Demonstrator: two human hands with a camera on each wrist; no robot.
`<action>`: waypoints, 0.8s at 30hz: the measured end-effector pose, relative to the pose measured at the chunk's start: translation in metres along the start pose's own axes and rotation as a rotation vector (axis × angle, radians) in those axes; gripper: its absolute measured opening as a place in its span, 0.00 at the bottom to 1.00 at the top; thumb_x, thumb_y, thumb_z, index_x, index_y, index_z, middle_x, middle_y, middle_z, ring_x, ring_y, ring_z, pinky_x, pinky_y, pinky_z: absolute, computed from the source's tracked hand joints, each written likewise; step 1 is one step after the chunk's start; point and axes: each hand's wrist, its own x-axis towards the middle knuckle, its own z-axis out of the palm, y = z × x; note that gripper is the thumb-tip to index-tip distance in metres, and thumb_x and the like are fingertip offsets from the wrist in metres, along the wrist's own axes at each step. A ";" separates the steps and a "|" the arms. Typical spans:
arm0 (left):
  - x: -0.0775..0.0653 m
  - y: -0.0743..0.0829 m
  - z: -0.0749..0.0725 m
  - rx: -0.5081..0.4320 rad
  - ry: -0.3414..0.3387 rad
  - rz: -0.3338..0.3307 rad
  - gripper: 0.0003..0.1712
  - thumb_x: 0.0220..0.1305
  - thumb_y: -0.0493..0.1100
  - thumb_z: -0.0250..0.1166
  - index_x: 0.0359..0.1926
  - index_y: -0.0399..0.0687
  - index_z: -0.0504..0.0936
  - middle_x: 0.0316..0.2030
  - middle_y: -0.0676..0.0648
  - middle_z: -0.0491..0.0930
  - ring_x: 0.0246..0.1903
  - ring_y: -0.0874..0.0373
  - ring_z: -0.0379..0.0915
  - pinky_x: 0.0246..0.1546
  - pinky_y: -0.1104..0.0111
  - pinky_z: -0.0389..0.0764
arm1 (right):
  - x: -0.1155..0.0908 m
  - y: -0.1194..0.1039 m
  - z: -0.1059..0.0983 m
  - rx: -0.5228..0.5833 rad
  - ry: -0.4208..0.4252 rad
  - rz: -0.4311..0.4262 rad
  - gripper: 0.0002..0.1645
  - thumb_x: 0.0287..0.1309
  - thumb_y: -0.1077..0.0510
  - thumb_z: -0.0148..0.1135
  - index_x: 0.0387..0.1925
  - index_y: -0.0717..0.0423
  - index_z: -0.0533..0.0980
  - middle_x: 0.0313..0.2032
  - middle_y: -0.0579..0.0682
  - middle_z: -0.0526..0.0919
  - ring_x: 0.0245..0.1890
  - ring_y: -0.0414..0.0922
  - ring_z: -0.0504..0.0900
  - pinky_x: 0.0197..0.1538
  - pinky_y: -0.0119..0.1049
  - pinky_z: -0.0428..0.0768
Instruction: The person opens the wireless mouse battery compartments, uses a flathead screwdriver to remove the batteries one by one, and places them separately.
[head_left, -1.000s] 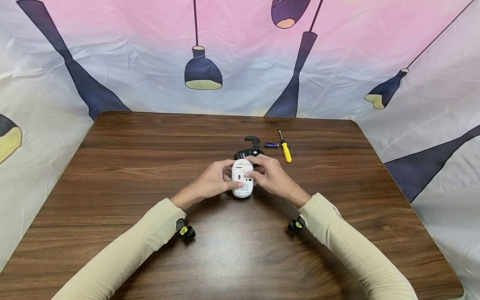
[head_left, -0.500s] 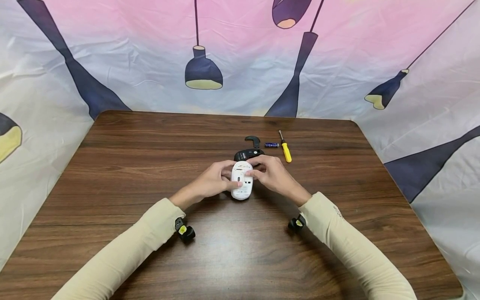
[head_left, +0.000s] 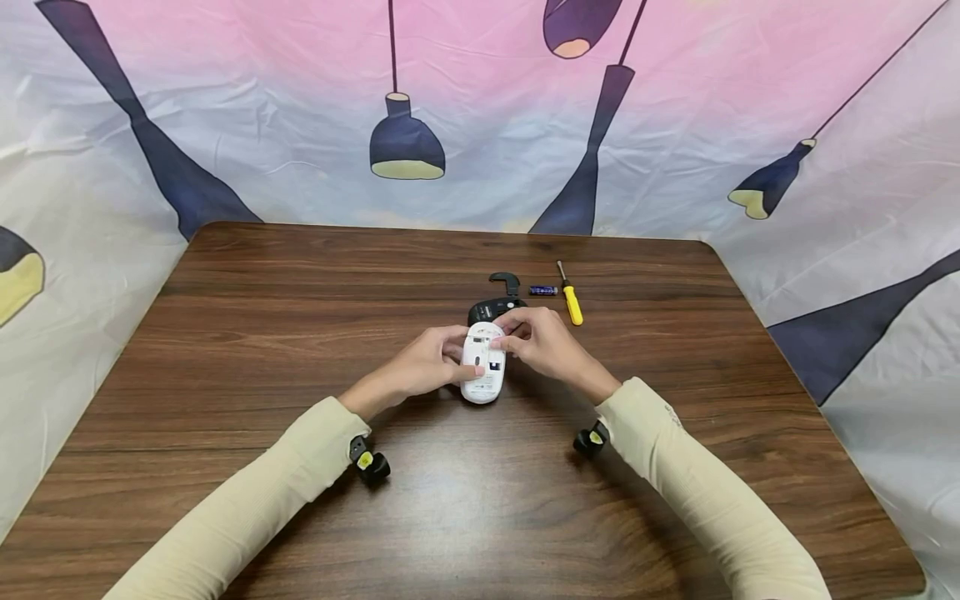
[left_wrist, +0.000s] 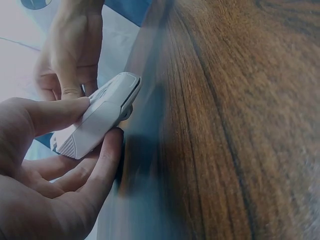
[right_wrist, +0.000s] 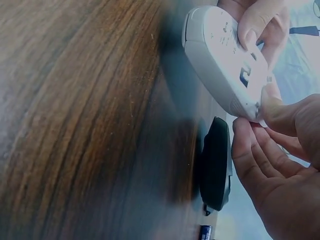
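A white computer mouse (head_left: 486, 385) is held off the table with its flat underside turned up. My left hand (head_left: 423, 364) grips it from the left, thumb across the underside and fingers beneath, as the left wrist view also shows. At its far end, my right hand (head_left: 551, 348) pinches the mouse between thumb and fingers. A dark opening shows in the underside in the right wrist view. Just beyond, a black mouse (right_wrist: 216, 165) lies on the table, partly hidden by the right hand in the head view.
Behind the black mouse lies a curved black cover (head_left: 507, 280). A blue battery (head_left: 543, 290) and a yellow-handled screwdriver (head_left: 573, 305) lie to its right. All rest on a brown wooden table (head_left: 315, 275) with a printed cloth hanging behind.
The white mouse has shifted slightly toward the near edge. The dark opening in its underside looks larger, and the far end looks different. Both hands keep their hold.
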 end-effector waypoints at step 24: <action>-0.001 -0.003 0.000 0.001 -0.015 -0.037 0.33 0.64 0.36 0.70 0.68 0.37 0.69 0.43 0.41 0.86 0.35 0.55 0.83 0.29 0.58 0.86 | 0.010 0.002 -0.001 0.174 0.071 0.039 0.12 0.61 0.69 0.69 0.46 0.70 0.81 0.33 0.58 0.83 0.29 0.60 0.85 0.35 0.56 0.87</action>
